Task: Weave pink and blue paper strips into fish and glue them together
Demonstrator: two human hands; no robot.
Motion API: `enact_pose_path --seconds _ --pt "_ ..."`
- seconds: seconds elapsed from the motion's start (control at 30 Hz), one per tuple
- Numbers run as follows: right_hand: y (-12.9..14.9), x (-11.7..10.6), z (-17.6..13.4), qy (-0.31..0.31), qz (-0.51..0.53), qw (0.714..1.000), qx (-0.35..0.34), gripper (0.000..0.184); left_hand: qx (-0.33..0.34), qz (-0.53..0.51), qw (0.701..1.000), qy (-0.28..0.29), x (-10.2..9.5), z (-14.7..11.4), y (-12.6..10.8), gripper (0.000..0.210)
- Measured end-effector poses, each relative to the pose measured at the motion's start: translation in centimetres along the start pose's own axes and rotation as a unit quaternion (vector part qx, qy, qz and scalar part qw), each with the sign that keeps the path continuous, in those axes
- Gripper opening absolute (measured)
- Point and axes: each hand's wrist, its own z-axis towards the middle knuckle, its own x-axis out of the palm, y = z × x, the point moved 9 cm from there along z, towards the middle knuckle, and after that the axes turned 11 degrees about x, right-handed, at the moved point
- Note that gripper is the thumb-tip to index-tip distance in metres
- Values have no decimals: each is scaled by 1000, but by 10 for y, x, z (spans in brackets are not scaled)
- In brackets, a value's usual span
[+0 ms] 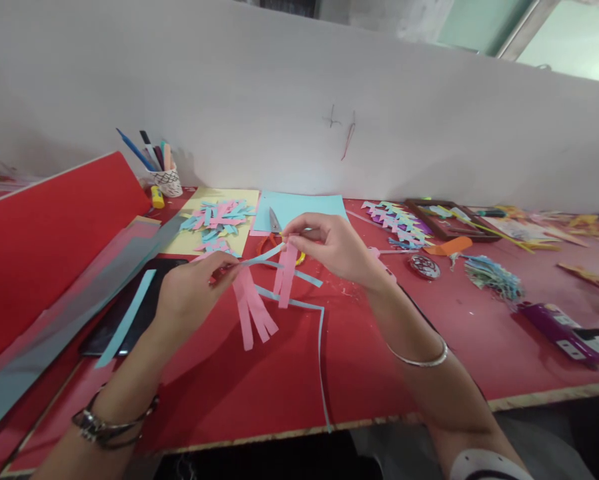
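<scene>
Pinched between the fingers of my left hand (pixel 192 287) are a light blue paper strip (pixel 262 256) and several pink paper strips (pixel 248 307) that fan downward. My right hand (pixel 332 243) pinches the other end of the blue strip along with a pair of hanging pink strips (pixel 288 273). More narrow blue strips (pixel 299 303) hang or lie just below, one dropping toward the table's front edge; how they join is unclear. Behind the fingers lies a pair of scissors (pixel 274 223), their red and yellow handles partly hidden by my right hand.
A pile of folded paper pieces (pixel 219 217) lies on yellow paper at the back, beside a blue sheet (pixel 304 202). To the left are a pen cup (pixel 168 180), a red board (pixel 54 233) and a dark phone-like slab (pixel 149 307). A purple stapler-like object (pixel 554 327) sits at right.
</scene>
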Motion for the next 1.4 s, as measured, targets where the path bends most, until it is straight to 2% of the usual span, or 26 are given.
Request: enact_pose_path --seconds 0.3,0.4,0.5,0.67,0.9,1.1,1.4 --pt "4 27 -1 29 62 997 -19 7 58 -61 996 -34 -10 1 -14 31" --pt "5 33 -2 32 33 999 -24 8 74 -67 994 -47 -15 1 -18 31" --pt "9 36 -5 29 -43 997 -52 8 86 -59 993 -61 -19 1 -20 31" --pt "19 29 -9 -10 -146 984 -105 12 106 -20 991 -75 -24 0 -22 36" --pt "27 19 -12 -13 -118 989 -84 12 208 80 966 -133 -40 -6 -49 49" --pt "28 25 -14 7 -119 990 -70 10 215 73 965 -132 -44 -6 -56 50" --pt "31 23 -16 -48 -135 984 -103 10 210 -20 971 -113 -44 -1 -55 36"
